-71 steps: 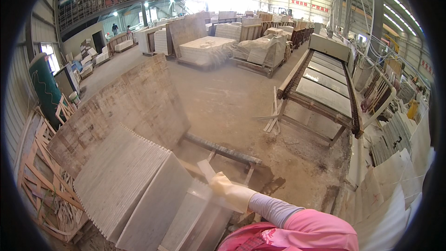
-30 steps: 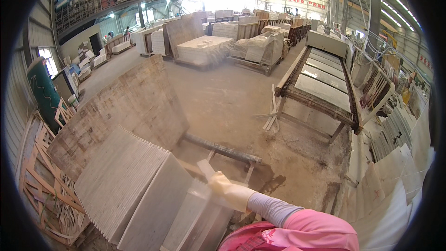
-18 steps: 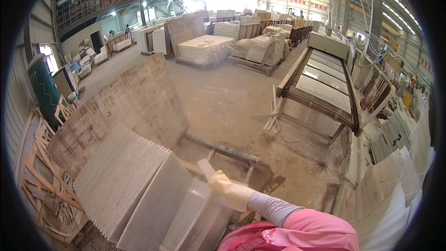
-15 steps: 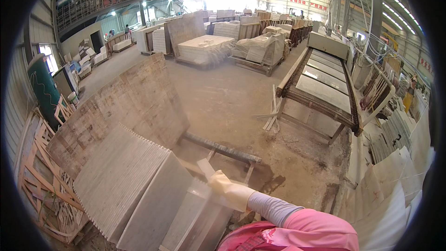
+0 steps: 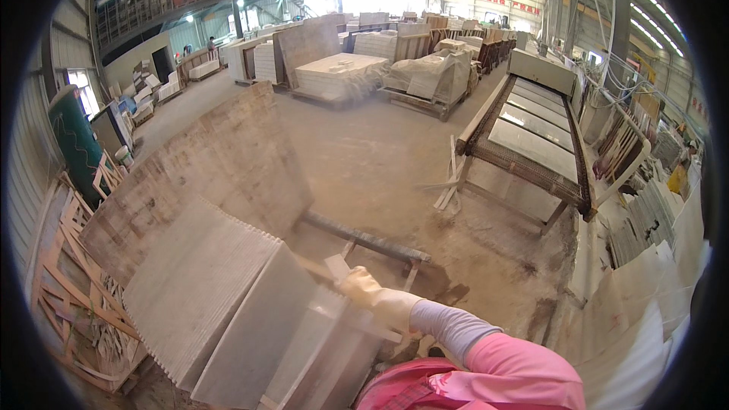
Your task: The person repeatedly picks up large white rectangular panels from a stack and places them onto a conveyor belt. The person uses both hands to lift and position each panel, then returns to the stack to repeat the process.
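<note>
My right hand, in a pale glove with a grey cuff and pink sleeve, reaches in from the lower right. Its fingers curl over the top corner of a light grey stone slab that stands on edge and leans left. This slab is the nearest of several leaning slabs stacked face to face. Behind them a larger brown slab leans the same way. My left hand is out of sight.
A metal rack bar lies on the dusty floor just beyond the hand. A long roller table carrying polished slabs stands to the right. Wooden frames crowd the left, pale slabs the right, and palletised stone stacks the back.
</note>
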`<state>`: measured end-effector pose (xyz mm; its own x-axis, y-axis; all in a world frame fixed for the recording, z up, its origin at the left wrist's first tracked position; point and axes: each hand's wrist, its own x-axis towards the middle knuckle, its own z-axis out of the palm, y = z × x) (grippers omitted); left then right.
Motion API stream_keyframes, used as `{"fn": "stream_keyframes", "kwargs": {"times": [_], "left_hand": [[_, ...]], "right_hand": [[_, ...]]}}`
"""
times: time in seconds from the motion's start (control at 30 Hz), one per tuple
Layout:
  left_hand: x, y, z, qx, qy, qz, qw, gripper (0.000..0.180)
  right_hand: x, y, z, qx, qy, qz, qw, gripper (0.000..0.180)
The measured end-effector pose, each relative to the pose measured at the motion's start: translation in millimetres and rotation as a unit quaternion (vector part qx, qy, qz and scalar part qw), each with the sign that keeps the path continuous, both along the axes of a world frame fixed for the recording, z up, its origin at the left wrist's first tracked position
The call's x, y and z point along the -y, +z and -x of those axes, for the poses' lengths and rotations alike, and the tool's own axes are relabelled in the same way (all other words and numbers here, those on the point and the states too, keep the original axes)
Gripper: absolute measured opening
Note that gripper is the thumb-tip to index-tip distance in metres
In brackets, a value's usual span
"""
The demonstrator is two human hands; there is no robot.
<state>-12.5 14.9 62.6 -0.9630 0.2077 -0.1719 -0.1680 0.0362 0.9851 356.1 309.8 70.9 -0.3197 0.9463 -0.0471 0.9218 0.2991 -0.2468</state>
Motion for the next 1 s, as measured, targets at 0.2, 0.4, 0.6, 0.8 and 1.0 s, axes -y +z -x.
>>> {"fn": "stream_keyframes", "kwargs": {"times": [0.2,0.4,0.6,0.8,1.0], "left_hand": [[10,10,-13,-0.007,-0.004,-0.003,1.000,0.047],[30,-35,14,-0.008,-0.003,-0.019,1.000,0.049],[13,-52,16,0.002,0.005,-0.026,1.000,0.051],[-36,-33,-18,-0.033,-0.046,-0.010,0.998,0.046],[-103,-19,-54,-0.073,-0.180,-0.003,0.981,0.042]], "right_hand": [[15,-13,-31,-0.151,-0.146,-0.109,0.972,0.085],[15,-62,-34,-0.475,-0.185,0.092,0.856,0.069],[12,-70,-42,-0.568,-0.115,0.189,0.793,0.030],[4,-83,-37,-0.518,-0.171,0.177,0.819,0.015],[47,-63,-81,-0.538,-0.337,0.188,0.749,0.014]]}}
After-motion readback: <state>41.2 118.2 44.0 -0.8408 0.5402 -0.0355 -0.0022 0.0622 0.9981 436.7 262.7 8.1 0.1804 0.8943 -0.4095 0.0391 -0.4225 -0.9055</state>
